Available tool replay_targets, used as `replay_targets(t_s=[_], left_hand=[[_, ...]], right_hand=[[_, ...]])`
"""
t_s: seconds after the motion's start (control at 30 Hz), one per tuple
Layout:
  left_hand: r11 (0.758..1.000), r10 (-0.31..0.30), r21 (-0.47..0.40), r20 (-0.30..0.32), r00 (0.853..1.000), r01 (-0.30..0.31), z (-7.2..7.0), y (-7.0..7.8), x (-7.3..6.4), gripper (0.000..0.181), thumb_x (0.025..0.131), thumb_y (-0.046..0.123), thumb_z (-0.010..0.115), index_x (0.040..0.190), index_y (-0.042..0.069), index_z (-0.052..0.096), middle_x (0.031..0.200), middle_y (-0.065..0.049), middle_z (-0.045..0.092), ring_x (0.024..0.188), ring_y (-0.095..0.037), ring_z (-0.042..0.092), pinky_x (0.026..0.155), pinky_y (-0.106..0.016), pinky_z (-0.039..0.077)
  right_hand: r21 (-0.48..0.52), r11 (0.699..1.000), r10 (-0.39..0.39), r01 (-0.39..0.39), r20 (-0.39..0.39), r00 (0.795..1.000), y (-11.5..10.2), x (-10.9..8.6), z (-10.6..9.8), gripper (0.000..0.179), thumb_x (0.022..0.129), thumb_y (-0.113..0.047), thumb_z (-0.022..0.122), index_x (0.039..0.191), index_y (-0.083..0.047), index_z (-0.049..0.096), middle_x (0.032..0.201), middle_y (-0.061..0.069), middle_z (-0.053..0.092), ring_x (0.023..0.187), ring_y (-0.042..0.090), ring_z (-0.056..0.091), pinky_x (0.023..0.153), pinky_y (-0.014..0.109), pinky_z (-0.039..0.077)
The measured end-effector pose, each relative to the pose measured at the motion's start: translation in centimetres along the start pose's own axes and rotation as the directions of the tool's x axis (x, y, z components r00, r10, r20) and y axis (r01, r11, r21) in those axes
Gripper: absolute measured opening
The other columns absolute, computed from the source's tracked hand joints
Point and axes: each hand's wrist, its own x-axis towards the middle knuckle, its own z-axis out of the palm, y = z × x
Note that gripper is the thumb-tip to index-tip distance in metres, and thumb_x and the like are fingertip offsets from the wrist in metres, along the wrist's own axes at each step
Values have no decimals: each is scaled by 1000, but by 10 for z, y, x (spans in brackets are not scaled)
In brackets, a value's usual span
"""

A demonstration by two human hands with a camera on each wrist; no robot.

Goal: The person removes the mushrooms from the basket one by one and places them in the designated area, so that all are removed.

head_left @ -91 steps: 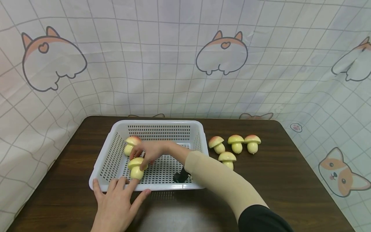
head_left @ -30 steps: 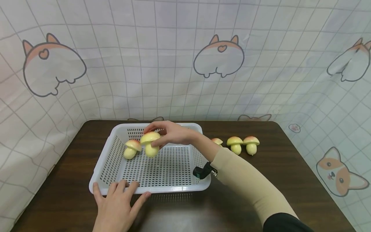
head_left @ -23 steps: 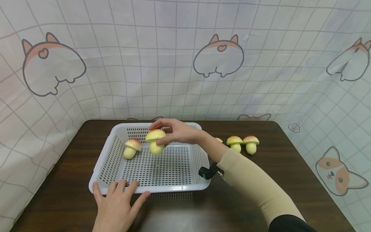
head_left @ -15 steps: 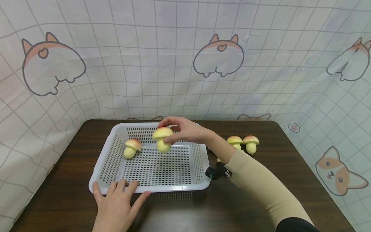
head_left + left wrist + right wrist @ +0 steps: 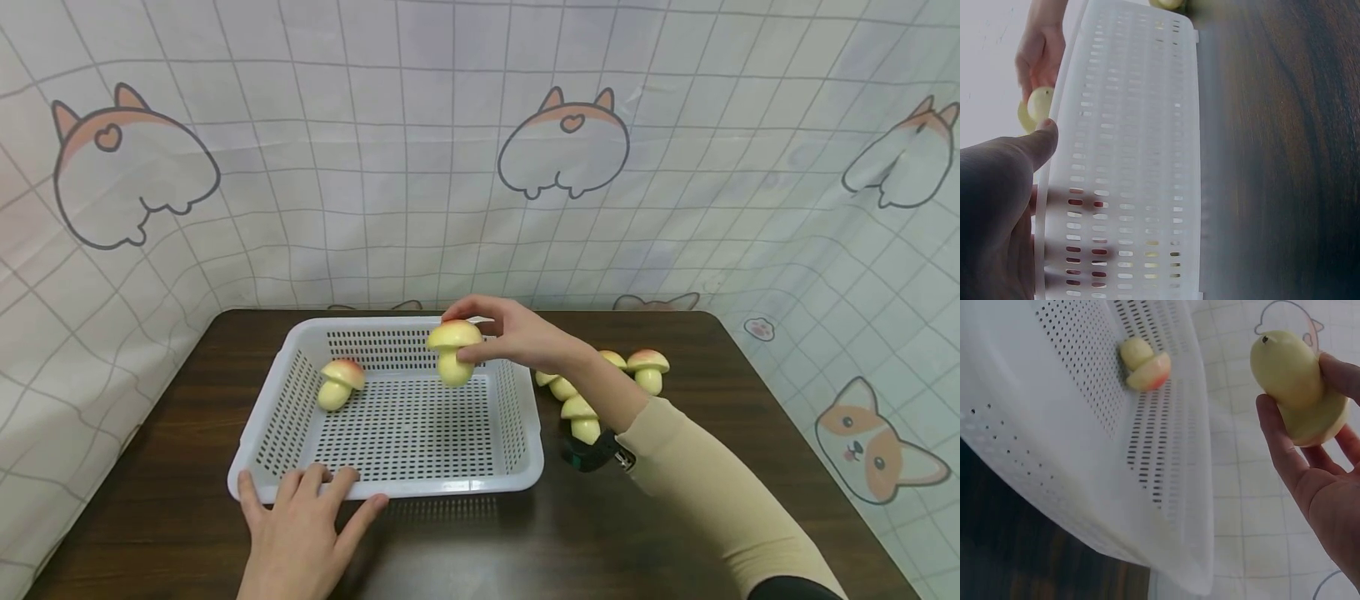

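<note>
My right hand [image 5: 521, 333] holds a glossy yellow toy mushroom [image 5: 454, 335] with a reddish cap top, raised over the right half of a white perforated plastic basket [image 5: 420, 488]. In the right wrist view, thumb and fingers grip that mushroom [image 5: 1288, 369] around cap and stem. Another toy mushroom [image 5: 341, 383] leans inside the basket at its left end. My left hand [image 5: 300, 529] holds the basket's front rim near the left corner. In the left wrist view, its thumb [image 5: 1041, 140] lies at the rim, and its other fingers show through the wall's slots.
Several more toy mushrooms [image 5: 581, 417] stand on the dark wooden table [image 5: 712, 467] right of the basket, some partly hidden by the right forearm. A black wrist device [image 5: 588, 452] hangs under that forearm. A patterned white cloth [image 5: 420, 208] rises behind the table.
From the basket's floor, my right hand has picked up the front mushroom, lifted it and carried it rightward over the basket. My left hand stays at the rim; the other mushroom remains at the left end.
</note>
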Motion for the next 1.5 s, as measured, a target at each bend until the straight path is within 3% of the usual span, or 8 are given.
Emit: replay_targets(t_s=[0.3, 0.53, 0.87, 1.17, 1.5], left_hand=[[1000, -5, -5, 4, 1000, 5, 1, -1, -1, 49, 94, 62, 64, 111, 16, 68, 103, -12, 62, 109, -41, 54, 103, -85, 0], [1000, -19, -3, 19, 1000, 19, 0, 0, -1, 50, 94, 62, 63, 112, 15, 68, 105, -12, 63, 110, -40, 54, 103, -84, -2], [1000, -15, -3, 19, 1000, 15, 0, 0, -1, 50, 94, 62, 63, 111, 15, 68, 103, -11, 61, 109, -40, 54, 103, -84, -2], [1000, -17, -1, 26, 1000, 17, 0, 0, 0, 50, 95, 63, 63, 111, 15, 69, 101, -11, 61, 107, -40, 54, 102, -84, -2], [1000, 2, -4, -11, 1000, -2, 0, 0, 0, 49, 94, 62, 64, 108, 16, 67, 97, -10, 59, 106, -39, 54, 102, -84, 0]], right_hand=[[78, 995, 60, -56, -51, 997, 6, -21, -12, 49, 91, -14, 80, 135, -14, 60, 138, 9, 54, 112, 32, 63, 88, 46, 53], [97, 990, 117, -107, -106, 987, 9, -35, -19, 52, 91, -12, 80, 137, -12, 57, 133, 12, 59, 112, 33, 63, 93, 56, 52], [93, 991, 113, -100, -149, 982, 14, -56, -32, 52, 91, -7, 78, 138, -7, 56, 134, 14, 58, 111, 33, 64, 83, 43, 58], [87, 989, 134, -119, -191, 972, 19, -78, -42, 52, 91, -9, 80, 137, -7, 57, 135, 14, 58, 117, 34, 62, 90, 52, 55], [74, 986, 161, -147, -237, 958, 32, -106, -54, 50, 91, -9, 79, 138, -10, 59, 137, 13, 59, 120, 36, 61, 91, 41, 54]])
